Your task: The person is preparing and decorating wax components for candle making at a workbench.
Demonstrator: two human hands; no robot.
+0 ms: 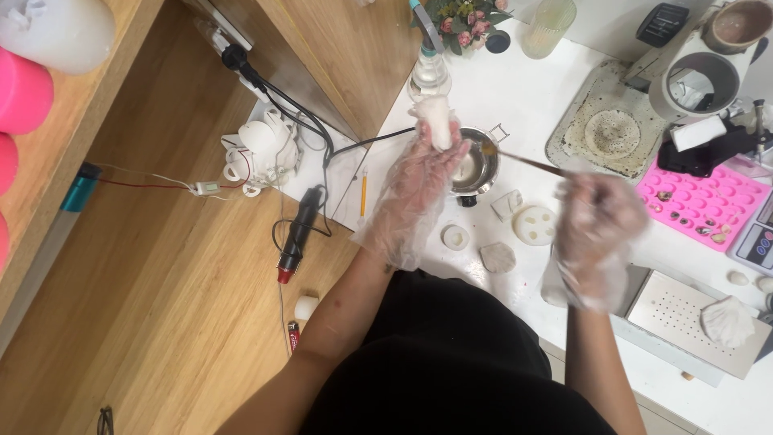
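While you lean over the white worktop (515,89), things lie so:
Pink mould tray (699,201): at your right, well apart from the pot.
Metal pot (477,161): just beyond your left hand.
Left hand (419,189): gloved, your fingers wrapped around a white wax piece (439,121) above the pot's rim.
Right hand (596,229): gloved, your fingers pinching a thin brush (527,163) whose tip reaches the pot.

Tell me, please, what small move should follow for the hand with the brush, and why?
Probably draw the thin brush back from the small metal pot toward the white piece in the left hand: the right hand has its tip at the pot's rim.
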